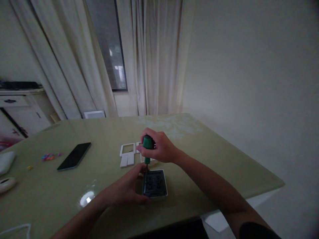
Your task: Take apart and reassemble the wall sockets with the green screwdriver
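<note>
Right hand (160, 147) gripped green-handled screwdriver (147, 146), long axis upright, tip down on dark square switch module (154, 183) | left hand (129, 189) closed on module's left edge | near olive table (211, 159) front edge.

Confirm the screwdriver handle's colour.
Green screwdriver handle, gripped by the right hand; head view shows it best.

No legible text, label or number; switch module (154, 183) too dim, phone (74, 156) at its 9 o'clock dark.
</note>
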Demonstrator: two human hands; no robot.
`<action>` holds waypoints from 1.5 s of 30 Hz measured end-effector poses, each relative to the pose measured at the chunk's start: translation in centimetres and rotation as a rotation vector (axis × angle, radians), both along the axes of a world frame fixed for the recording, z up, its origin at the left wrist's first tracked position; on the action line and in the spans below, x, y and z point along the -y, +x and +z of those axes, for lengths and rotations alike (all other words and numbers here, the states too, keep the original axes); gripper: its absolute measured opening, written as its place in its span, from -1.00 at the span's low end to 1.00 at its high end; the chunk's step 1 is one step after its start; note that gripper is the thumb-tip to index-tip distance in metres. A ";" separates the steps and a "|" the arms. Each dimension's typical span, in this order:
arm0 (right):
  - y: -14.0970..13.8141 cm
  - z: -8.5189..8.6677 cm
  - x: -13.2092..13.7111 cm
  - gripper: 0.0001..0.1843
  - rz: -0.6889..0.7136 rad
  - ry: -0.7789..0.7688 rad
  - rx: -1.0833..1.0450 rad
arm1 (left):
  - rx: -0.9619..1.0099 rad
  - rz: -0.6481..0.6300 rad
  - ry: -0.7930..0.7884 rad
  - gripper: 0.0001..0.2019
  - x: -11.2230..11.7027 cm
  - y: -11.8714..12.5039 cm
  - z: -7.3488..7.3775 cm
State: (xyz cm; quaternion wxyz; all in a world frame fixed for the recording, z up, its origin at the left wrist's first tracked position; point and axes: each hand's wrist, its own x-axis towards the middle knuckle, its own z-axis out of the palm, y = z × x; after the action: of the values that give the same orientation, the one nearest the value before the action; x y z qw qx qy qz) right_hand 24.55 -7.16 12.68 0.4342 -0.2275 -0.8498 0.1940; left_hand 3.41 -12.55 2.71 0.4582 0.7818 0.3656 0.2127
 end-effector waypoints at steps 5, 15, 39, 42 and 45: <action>0.0 -0.1 -0.1 -0.76 -0.015 -0.034 0.001 | 0.005 -0.006 -0.005 -0.27 -0.1 -0.1 -0.3; -0.2 -0.3 -0.3 -0.75 0.010 -0.075 -0.020 | -0.015 -0.005 -0.001 -0.29 -0.1 -0.1 -0.3; -0.5 -0.8 -0.8 -0.81 -0.136 -0.097 0.005 | -0.013 -0.005 -0.006 -0.25 0.0 0.0 -0.1; -0.3 -0.3 -0.2 -0.81 0.031 -0.043 0.008 | -0.008 -0.006 -0.013 -0.29 0.0 0.0 -0.2; 0.1 0.7 0.5 -0.76 0.186 0.029 0.054 | -0.008 -0.001 0.001 -0.27 0.0 0.0 -0.4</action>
State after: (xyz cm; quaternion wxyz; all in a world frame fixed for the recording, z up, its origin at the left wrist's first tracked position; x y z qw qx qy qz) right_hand 24.62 -7.63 13.35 0.3946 -0.1463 -0.8813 0.2149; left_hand 3.39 -12.52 2.33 0.4565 0.7831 0.3669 0.2094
